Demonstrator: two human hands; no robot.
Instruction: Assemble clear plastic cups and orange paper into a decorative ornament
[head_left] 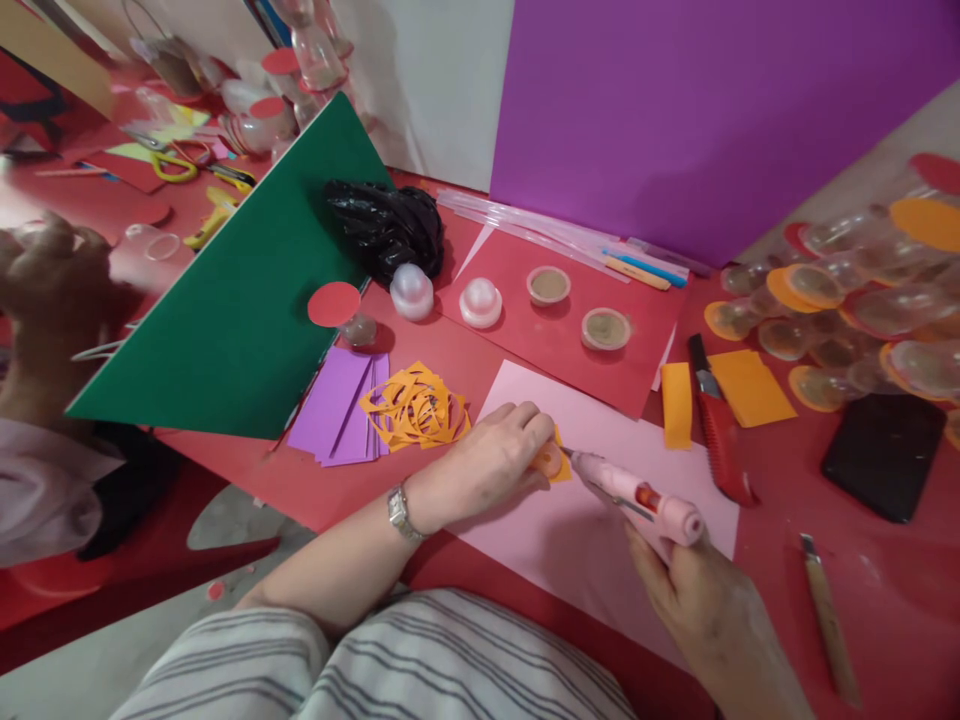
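Note:
My right hand [701,600] grips a pink hot glue gun [637,500] by its handle. The gun's nozzle points left and meets the edge of a small clear round plastic piece [549,459]. That piece lies on an orange paper square [564,470], and the fingers of my left hand [502,455] are closed on it, partly covering both. A pink sheet [510,545] lies flat beneath them. Just left of my left hand is a heap of orange paper cut-outs [416,405], next to purple paper strips [341,410].
A red cutter [724,440], a black phone [885,455] and a wooden-handled blade [831,620] lie on the right. Stacked plastic hourglass shapes [832,290] stand behind them. Two sand-filled cups [606,328] sit ahead. A green board [247,310] leans left, with a co-worker's hand [56,290] beyond.

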